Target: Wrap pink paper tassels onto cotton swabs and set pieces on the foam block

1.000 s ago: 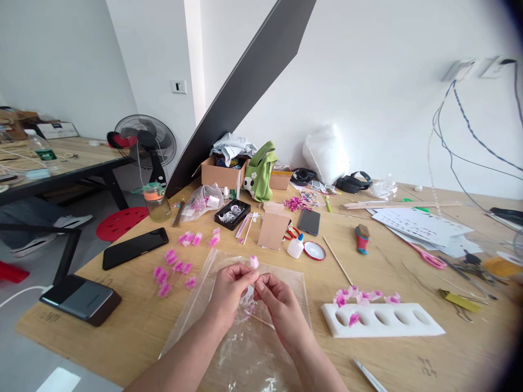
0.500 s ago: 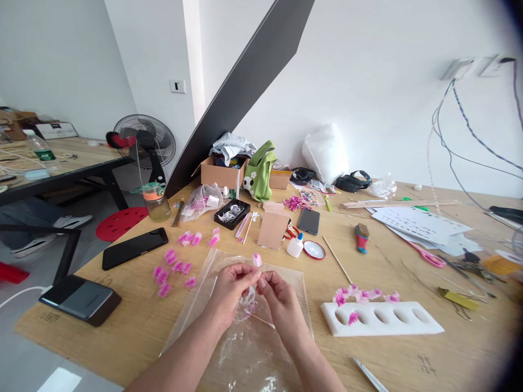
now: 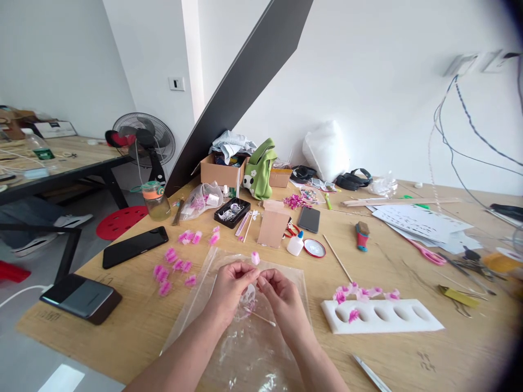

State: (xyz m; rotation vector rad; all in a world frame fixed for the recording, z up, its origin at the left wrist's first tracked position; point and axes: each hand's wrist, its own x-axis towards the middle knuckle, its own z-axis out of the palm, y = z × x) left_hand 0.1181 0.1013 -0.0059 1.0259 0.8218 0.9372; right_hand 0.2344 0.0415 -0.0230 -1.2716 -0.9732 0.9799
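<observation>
My left hand and my right hand meet over a clear plastic bag that lies flat on the wooden table. Both pinch a thin wooden stick with a small pink paper flower at its upper end. Loose pink flower pieces lie to the left of my hands. A white foam block with oval holes sits to the right, with pink petals along its far edge.
Two dark phones lie at the left. A small cardboard box, a glue bottle, a red lid, a knife, pink scissors and papers fill the far side. Tweezers lie near the front right.
My hands stayed together over the bag with only small finger movements on the stick. The camera view drifted slightly.
</observation>
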